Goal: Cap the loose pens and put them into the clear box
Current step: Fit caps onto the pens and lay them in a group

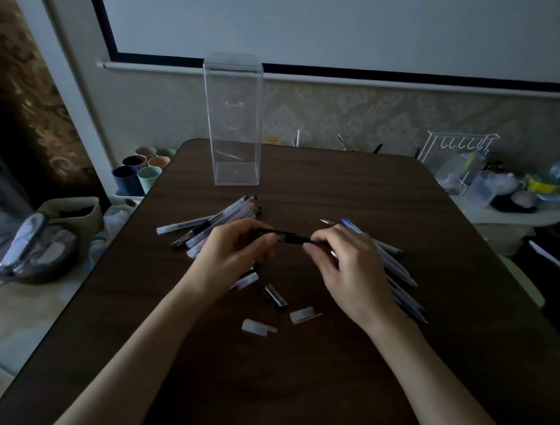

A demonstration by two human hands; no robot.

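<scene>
Midway over the dark wood-grain counter (pixel 291 397), the left grip (pixel 235 245) and right grip (pixel 345 261) each pinch an end of a slim black pen (pixel 286 238). Frosted caps (pixel 302 314) lie nearby; the tall clear box (pixel 232 124) stands upright by the far edge.

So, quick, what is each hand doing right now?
Left hand: closed, pinching one end of the black pen.
Right hand: closed, pinching the other end of the same pen.
</scene>
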